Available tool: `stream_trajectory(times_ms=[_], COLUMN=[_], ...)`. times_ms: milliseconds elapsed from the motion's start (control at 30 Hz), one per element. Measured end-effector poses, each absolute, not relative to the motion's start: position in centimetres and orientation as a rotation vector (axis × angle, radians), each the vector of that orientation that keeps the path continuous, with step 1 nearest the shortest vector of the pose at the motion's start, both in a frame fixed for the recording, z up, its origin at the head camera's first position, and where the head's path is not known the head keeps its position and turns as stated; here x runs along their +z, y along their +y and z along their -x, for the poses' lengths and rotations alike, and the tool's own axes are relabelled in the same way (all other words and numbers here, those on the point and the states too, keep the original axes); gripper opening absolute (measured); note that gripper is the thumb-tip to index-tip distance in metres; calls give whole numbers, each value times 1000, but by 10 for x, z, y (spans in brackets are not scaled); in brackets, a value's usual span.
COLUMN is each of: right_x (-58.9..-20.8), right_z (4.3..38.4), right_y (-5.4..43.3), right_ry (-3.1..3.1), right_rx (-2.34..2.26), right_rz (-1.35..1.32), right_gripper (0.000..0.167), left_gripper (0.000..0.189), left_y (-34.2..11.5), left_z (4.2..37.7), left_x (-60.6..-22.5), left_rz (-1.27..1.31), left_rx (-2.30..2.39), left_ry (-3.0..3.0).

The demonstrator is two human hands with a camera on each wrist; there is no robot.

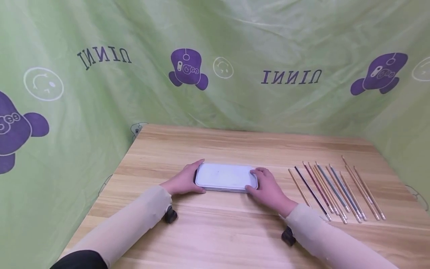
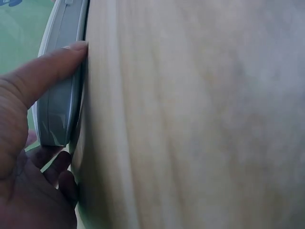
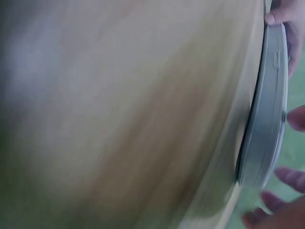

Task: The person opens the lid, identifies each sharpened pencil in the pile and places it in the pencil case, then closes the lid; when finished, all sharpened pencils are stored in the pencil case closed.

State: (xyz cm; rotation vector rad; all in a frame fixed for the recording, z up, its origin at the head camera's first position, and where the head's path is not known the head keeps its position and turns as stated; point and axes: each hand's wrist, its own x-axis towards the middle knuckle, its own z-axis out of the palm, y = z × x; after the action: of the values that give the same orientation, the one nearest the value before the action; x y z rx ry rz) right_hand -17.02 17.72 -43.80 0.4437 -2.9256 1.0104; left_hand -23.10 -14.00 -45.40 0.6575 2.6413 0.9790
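A white, flat pencil case (image 1: 226,176) with rounded corners lies closed on the wooden table between both hands. Its grey side wall (image 2: 56,105) and lid seam show in the left wrist view. My left hand (image 1: 184,180) grips the case's left end, thumb on the near side and fingers around the far corner. At the right end is my right hand (image 1: 270,189), its thumb at the near lid edge and bent forefinger over the top. In the right wrist view the right thumb (image 3: 296,118) meets the lid's rim, while the other fingers (image 3: 290,179) spread around the end.
Several pencils (image 1: 330,186), some with pale eraser ends, lie side by side on the table (image 1: 215,231) to the right of the right hand. A green curtain (image 1: 235,101) with purple figures hangs behind the table and along both sides.
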Motion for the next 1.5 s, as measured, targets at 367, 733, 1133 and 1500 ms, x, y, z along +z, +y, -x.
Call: stream_trajectory(times_ms=[367, 733, 1133, 1500], right_x=[-434, -430, -433, -434], right_z=[176, 193, 203, 207], right_y=[144, 139, 142, 143], right_ry=[-2915, -2903, -2849, -2815], right_rx=[602, 564, 460, 389], right_rz=[-998, -989, -1079, -1105], right_gripper=[65, 69, 65, 60], left_gripper=[115, 120, 111, 107], left_y=[-141, -148, -148, -148], left_z=[229, 237, 242, 243], left_x=[-452, -447, -446, -450], left_rz=[-574, -467, -461, -457], left_rx=[1122, 1282, 1255, 1247], left_ry=[2557, 2408, 2423, 2423])
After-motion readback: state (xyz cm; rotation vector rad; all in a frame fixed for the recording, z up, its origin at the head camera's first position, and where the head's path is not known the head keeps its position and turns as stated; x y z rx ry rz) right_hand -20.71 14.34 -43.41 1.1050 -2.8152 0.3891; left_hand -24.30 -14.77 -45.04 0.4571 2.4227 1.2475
